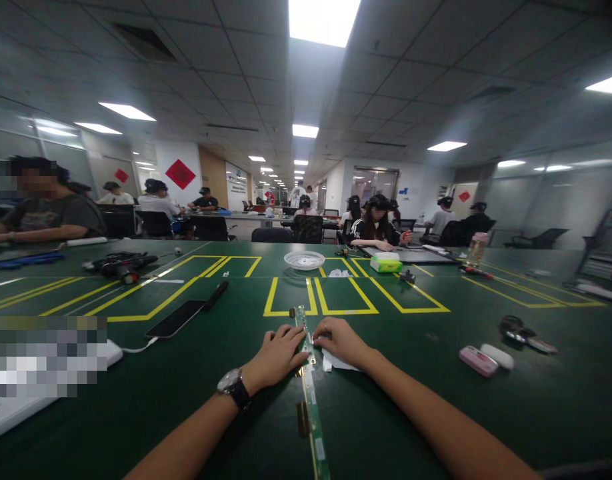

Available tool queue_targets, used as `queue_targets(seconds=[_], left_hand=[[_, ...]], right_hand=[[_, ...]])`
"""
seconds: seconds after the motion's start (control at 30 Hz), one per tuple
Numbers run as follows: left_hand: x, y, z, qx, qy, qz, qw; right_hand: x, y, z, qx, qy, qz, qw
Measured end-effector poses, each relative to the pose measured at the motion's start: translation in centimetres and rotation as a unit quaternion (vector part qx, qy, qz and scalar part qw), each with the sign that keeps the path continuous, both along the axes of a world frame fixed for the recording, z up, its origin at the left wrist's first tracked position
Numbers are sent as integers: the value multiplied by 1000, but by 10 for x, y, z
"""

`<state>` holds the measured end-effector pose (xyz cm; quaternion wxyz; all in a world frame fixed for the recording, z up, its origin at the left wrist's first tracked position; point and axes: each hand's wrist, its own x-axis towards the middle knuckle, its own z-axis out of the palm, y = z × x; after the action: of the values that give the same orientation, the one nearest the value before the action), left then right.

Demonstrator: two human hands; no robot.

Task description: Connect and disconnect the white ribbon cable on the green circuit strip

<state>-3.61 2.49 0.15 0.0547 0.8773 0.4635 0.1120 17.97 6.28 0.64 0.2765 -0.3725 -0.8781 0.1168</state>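
Note:
A long, narrow green circuit board [313, 407] lies lengthwise in front of me, running from the near edge of view to between my hands. My left hand [281, 353] rests at its left side with fingers spread, the fingertips and thumb touching the board; a watch [231, 383] is on that wrist. Across the board, my right hand [339, 339] has thumb and fingers pinched together at the board's right edge. What the pinch holds, if anything, is too small to make out. Under the right hand and wrist lies white paper [345, 362], partly hidden.
Left on the green table [396, 413] are a phone [179, 320] on a cable and a white case [86, 367]. A clear plastic basket [305, 261], a green tissue pack [385, 264] and yellow tape outlines lie ahead. A pink case [479, 361] sits right. People sit beyond.

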Motion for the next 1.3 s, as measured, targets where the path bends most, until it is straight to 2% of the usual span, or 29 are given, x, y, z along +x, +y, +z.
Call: queue_targets(seconds=[0.2,0.4,0.63,0.87,1.03,1.3], left_hand=[[0,-2,7,-34,4,-13,999],[-3,2,10,-55,2,-39,998],[-8,8,7,-76,-7,-60,995],[-2,-2,8,-58,-10,-36,998],[0,-2,5,-45,-27,-32,998],[-2,9,-4,-52,-163,56,984]], right_hand=[[1,2,1,-18,10,22,1000],[1,4,2,-48,27,7,998],[2,4,1,-11,4,-3,1000],[2,5,-3,2,41,47,998],[3,4,3,19,14,105,994],[3,-3,16,44,-45,147,987]])
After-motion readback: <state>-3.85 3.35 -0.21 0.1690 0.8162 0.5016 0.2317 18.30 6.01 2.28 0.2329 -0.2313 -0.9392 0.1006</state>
